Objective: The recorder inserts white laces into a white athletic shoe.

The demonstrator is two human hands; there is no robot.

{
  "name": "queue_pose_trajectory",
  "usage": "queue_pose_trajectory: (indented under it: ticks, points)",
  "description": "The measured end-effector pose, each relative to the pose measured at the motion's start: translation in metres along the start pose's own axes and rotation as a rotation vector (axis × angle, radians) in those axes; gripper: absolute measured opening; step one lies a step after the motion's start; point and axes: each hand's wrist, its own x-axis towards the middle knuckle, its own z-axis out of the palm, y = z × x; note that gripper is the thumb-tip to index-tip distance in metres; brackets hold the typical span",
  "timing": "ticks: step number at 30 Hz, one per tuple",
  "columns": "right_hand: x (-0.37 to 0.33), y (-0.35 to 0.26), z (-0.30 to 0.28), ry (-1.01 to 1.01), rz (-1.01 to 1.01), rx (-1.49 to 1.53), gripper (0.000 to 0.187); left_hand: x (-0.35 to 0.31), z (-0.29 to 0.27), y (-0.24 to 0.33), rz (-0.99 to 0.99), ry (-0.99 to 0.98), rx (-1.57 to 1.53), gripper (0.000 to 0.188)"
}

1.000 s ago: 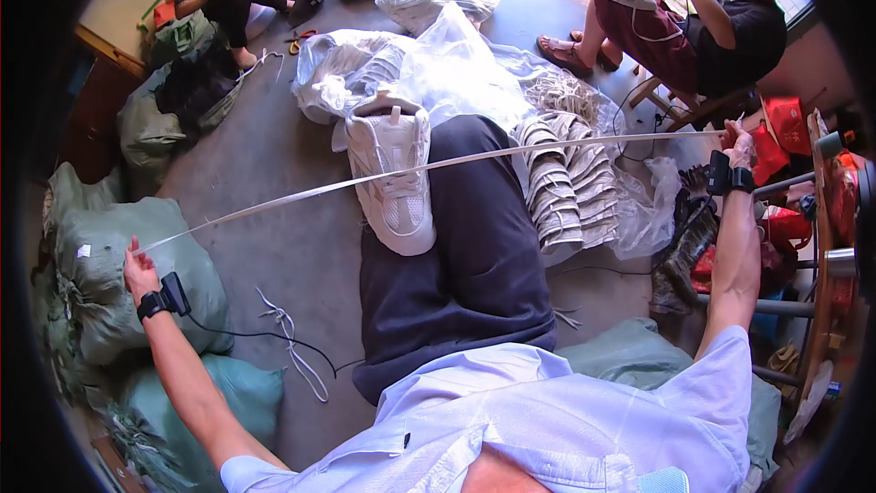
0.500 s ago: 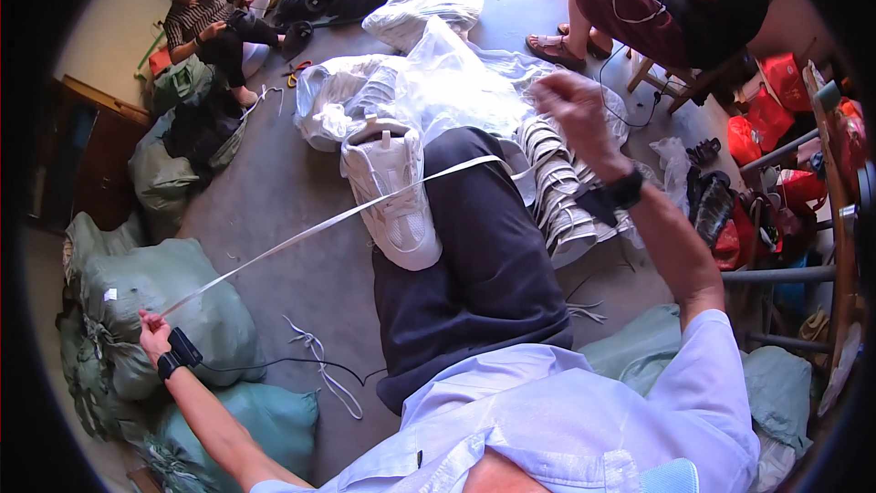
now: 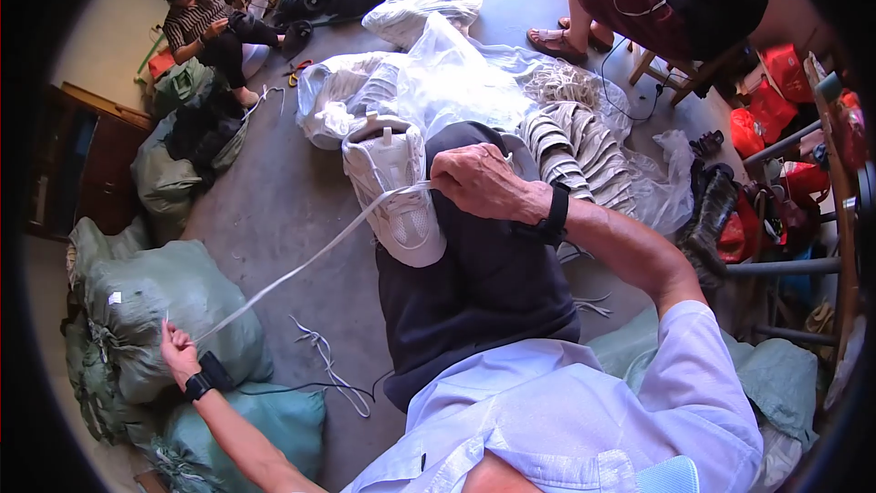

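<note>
A white sneaker [image 3: 412, 236] rests on my dark-trousered thigh [image 3: 474, 283], its toe toward me. A long white shoelace [image 3: 342, 235] stretches from my left hand to the shoe's front, then on to my right hand. My left hand [image 3: 180, 347], out at the far left by the green sacks, is closed on the lace, with a thin pointed tip rising from its fingers. Beside the shoe, my right hand [image 3: 488, 181] pinches the lace just right of the tongue. Whether the lace passes through an eyelet there is too small to tell.
Stacked pale shoe parts [image 3: 584, 160] and clear plastic bags [image 3: 456, 82] lie ahead of my knees. Green sacks [image 3: 173, 310] stand at left; loose laces [image 3: 328, 370] lie on the floor. One person [image 3: 214, 23] sits far left, another [image 3: 703, 0] far right. Red bags [image 3: 776, 100] fill the right side.
My right hand has come down and left from above the shoe parts to beside the sneaker, now gripping the lace. The left hand has shifted slightly right and down.
</note>
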Motion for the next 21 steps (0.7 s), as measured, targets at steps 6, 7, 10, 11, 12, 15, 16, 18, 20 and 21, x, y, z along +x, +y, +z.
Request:
queue_pose_trajectory:
  ticks: [6, 7, 10, 11, 12, 15, 16, 18, 20, 21]
  points:
    - [0.000, 0.000, -0.002, 0.020, 0.094, -0.014, 0.011, -0.083, 0.181, -0.138, -0.120, -0.191, 0.179, 0.027]
    - [0.002, -0.003, 0.000, 0.015, 0.085, -0.009, 0.011, -0.097, 0.198, -0.152, -0.095, -0.263, 0.262, 0.029]
    - [0.006, -0.006, 0.003, -0.023, 0.087, -0.020, 0.013, -0.137, 0.252, -0.190, -0.086, -0.412, 0.477, 0.029]
    - [0.009, -0.007, 0.004, -0.026, 0.094, -0.017, 0.013, -0.154, 0.271, -0.201, -0.060, -0.456, 0.528, 0.027]
    - [0.010, -0.008, 0.005, -0.030, 0.103, -0.017, 0.014, -0.170, 0.289, -0.212, -0.035, -0.504, 0.577, 0.025]
    - [0.020, -0.011, 0.008, -0.060, 0.219, 0.046, 0.016, -0.205, 0.324, -0.237, 0.053, -0.602, 0.742, 0.019]
    - [0.023, -0.011, 0.007, -0.067, 0.211, 0.050, 0.016, -0.210, 0.330, -0.242, 0.055, -0.590, 0.740, 0.019]
    - [0.027, -0.011, 0.004, -0.080, 0.291, 0.221, 0.018, -0.219, 0.339, -0.251, 0.173, -0.725, 0.785, 0.015]
    - [0.027, -0.012, -0.001, -0.096, 0.290, 0.197, 0.018, -0.226, 0.348, -0.257, 0.244, -0.783, 0.857, 0.013]
    - [0.027, -0.012, -0.002, -0.110, 0.289, 0.172, 0.018, -0.228, 0.350, -0.260, 0.263, -0.817, 0.876, 0.013]
